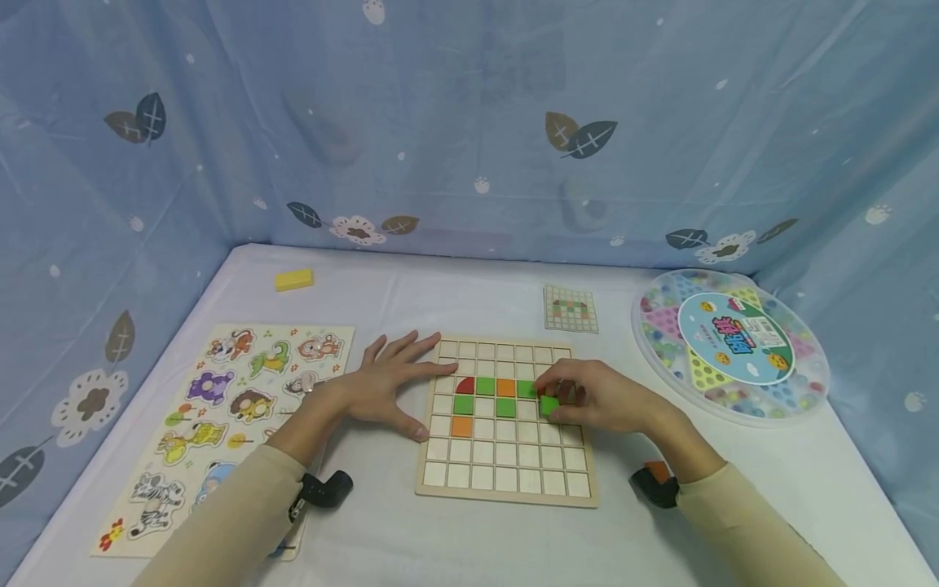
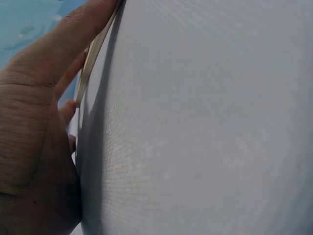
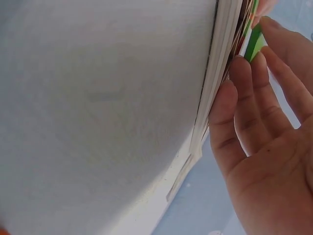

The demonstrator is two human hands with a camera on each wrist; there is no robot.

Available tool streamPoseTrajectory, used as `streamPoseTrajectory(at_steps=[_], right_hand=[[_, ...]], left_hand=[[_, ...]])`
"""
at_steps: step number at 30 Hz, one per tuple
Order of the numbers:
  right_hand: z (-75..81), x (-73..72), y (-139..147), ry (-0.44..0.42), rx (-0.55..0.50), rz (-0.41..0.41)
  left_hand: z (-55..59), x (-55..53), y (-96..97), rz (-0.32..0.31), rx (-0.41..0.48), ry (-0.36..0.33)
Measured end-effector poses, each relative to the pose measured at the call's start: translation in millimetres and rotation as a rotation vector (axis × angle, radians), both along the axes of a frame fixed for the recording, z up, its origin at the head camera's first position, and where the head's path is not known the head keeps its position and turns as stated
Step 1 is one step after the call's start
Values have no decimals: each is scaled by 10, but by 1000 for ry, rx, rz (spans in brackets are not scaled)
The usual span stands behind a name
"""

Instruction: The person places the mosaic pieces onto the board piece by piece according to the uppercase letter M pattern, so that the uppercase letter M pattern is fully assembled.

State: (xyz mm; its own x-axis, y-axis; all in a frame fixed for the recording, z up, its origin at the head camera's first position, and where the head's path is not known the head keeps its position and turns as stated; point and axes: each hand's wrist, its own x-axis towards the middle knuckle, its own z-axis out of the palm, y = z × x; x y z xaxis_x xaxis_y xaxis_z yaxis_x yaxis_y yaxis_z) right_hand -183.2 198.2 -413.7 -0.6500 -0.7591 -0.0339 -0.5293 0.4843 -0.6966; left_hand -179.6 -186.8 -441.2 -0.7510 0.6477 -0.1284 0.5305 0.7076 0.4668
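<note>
A wooden grid board [image 1: 506, 496] lies flat on the white table in the head view. On its upper rows sit a red rounded tile [image 1: 465, 386], several green square tiles [image 1: 485, 386] and orange square tiles [image 1: 461, 425]. My left hand [image 1: 385, 385] has its fingers spread straight, touching the board's left edge with the fingertips and thumb. At the board's right side, my right hand [image 1: 603, 398] pinches a green square tile [image 1: 548, 407] between thumb and fingers over the grid. The right wrist view also shows that green tile [image 3: 255, 44], held tilted beside the board's edge.
Behind the board lies a small pattern card [image 1: 570, 309]. A round marble game case [image 1: 807, 399] stands at right, an animal puzzle board [image 1: 293, 440] at left. A yellow block [image 1: 294, 280] is at the back left. An orange piece [image 1: 658, 470] shows by the right wrist.
</note>
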Motion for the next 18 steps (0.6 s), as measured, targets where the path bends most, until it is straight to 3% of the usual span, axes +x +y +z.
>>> streamPoseTrajectory(at_steps=[18], right_hand=[[8,11,-4,-15,31,-14]], left_hand=[[6,5,-1,-2,-1,1]])
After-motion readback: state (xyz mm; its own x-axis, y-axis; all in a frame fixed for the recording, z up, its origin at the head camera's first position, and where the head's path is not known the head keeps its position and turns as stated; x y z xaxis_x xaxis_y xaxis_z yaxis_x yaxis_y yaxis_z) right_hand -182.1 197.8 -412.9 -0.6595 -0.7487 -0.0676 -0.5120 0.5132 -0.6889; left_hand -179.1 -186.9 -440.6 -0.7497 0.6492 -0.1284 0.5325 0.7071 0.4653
